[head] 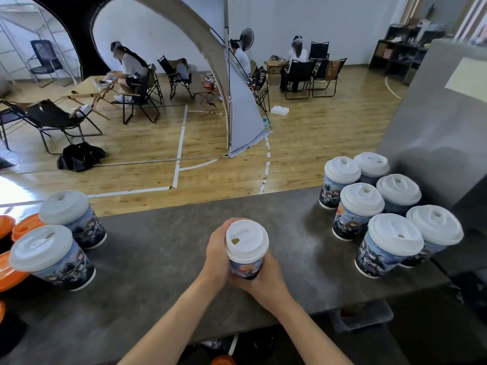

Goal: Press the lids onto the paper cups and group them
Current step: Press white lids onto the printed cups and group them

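In the middle of the grey counter [163,248] I hold one printed paper cup [246,268] with a white lid [247,239] on it. My left hand [217,255] wraps the cup's left side and my right hand [266,279] grips its lower right side. A group of several lidded cups [379,206] stands at the right end of the counter. Two more lidded cups [71,219] [52,256] stand at the left.
Orange lids or plates [15,230] lie at the far left edge of the counter. A grey block [434,122] rises behind the right group. Beyond the counter are a wooden floor, folding chairs, a tent and seated people.
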